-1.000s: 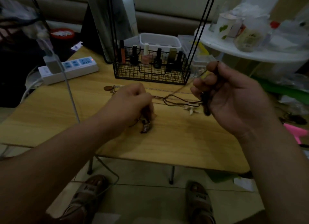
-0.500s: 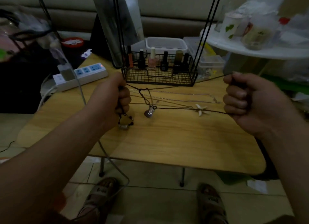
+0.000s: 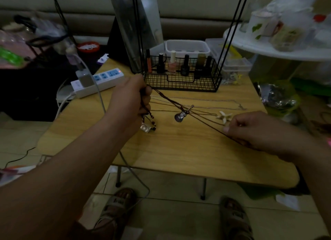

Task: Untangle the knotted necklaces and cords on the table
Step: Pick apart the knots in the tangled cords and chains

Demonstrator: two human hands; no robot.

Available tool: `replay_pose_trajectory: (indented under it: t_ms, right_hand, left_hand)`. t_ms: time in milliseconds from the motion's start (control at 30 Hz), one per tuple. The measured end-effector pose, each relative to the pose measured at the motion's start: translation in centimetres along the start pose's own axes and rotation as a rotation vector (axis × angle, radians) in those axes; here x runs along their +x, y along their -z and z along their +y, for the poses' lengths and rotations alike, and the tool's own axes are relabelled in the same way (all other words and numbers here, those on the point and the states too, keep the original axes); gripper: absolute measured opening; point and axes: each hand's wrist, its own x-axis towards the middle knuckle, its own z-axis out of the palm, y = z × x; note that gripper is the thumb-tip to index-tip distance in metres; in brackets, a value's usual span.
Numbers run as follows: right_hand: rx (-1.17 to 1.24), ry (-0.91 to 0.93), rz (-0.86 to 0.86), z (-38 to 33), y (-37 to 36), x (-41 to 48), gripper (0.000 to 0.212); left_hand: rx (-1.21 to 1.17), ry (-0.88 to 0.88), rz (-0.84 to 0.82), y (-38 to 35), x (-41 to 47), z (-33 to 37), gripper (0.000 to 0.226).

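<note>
Dark cords are gripped taut between the closed left hand and the pinching right hand above the wooden table.

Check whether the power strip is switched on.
On: the power strip shows a small red light glowing at its right end, and a grey adapter is plugged in.

Dim, flat light is leaving everything murky; edges are bowing from the wide lens, and the mirror is catching faint glare.
</note>
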Motion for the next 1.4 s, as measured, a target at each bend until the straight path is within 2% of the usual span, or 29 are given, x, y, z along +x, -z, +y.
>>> replay_pose_trajectory:
  t_ms: [133, 300, 367, 433, 500, 533, 567, 633, 667, 733, 800, 867, 933, 1000, 1100, 1167, 1233, 1333, 1400]
  right_hand:
    - [-0.185, 0.078, -0.024, -0.4, -0.6, -0.1, 0.009]
    - [-0.304, 0.159, -0.048, -0.9, -1.2, 0.1, 0.007]
    - [-0.329, 0.195, -0.036, -1.0, -1.5, 0.3, 0.015]
    - [-0.299, 0.258, 0.039, -1.5, -2.3, 0.5, 0.032]
    - [-0.165, 0.339, 0.066, -2.6, -3.8, 1.0, 0.052]
    - [-0.069, 0.373, 0.027, -3.2, -4.5, 1.4, 0.057]
    - [0.028, 0.403, -0.033, -3.6, -5.2, 1.9, 0.054]
    - [0.180, 0.422, -0.126, -4.1, -5.9, 2.6, 0.029]
    - [0.219, 0.418, -0.148, -4.1, -5.7, 2.6, 0.017]
    - [0.266, 0.406, -0.173, -3.8, -4.9, 2.3, 0.009]
    - [0.358, 0.382, -0.188, -3.2, -3.9, 1.8, 0.011]
    - [0.445, 0.339, -0.178, -2.6, -3.0, 1.5, 0.012]
    - [0.457, 0.311, -0.130, -2.1, -2.4, 1.4, 0.014]
    - [0.475, 0.296, -0.113, -1.7, -1.9, 1.4, 0.018]
    - [0.546, 0.273, -0.143, -1.5, -1.8, 1.2, 0.022]
    - [0.548, 0.272, -0.152, -1.6, -1.9, 1.1, 0.023]
    - [0.528, 0.275, -0.153, -1.7, -2.1, 1.1, 0.024]
    - [0.513, 0.287, -0.147, -2.0, -2.6, 1.1, 0.025]
    - [0.457, 0.298, -0.105, -2.1, -2.7, 1.1, 0.024]
  left_hand:
    - [-0.014, -0.006, -0.226, -0.4, -0.3, 0.5, 0.024]
    - [0.030, -0.008, -0.455, -1.1, -1.0, 1.0, 0.026]
    - [0.059, -0.019, -0.524, -1.3, -1.0, 1.1, 0.022]
    - [0.076, -0.022, -0.578, -1.6, -0.9, 1.1, 0.020]
    - [0.075, -0.018, -0.619, -1.9, -0.9, 1.2, 0.028]
    - [0.079, -0.022, -0.638, -2.0, -0.9, 1.3, 0.028]
    - [0.087, -0.031, -0.656, -2.2, -1.0, 1.3, 0.024]
    - [0.102, -0.037, -0.657, -2.2, -1.0, 1.4, 0.022]
    - [0.109, -0.034, -0.641, -2.1, -0.9, 1.4, 0.028]
    - [0.166, -0.029, -0.561, -1.7, -0.5, 1.5, 0.036]
    - [0.342, -0.049, -0.437, -1.3, -0.1, 1.4, 0.026]
    - [0.636, -0.105, -0.354, -0.9, 0.2, 1.1, 0.020]
    - [0.960, -0.144, -0.373, -0.6, 0.2, 0.8, 0.011]
    - [1.180, -0.114, -0.438, -0.3, 0.0, 0.5, 0.001]
    - [1.334, -0.088, -0.535, -0.3, -0.5, 0.0, 0.018]
    - [1.332, -0.198, -0.557, -0.5, -0.9, -0.7, 0.031]
    - [1.179, -0.261, -0.575, -1.1, -1.3, -1.4, 0.035]
    - [0.839, -0.100, -0.659, -2.2, -1.9, -1.9, 0.025]
    - [0.787, -0.026, -0.693, -2.6, -2.0, -2.1, 0.017]
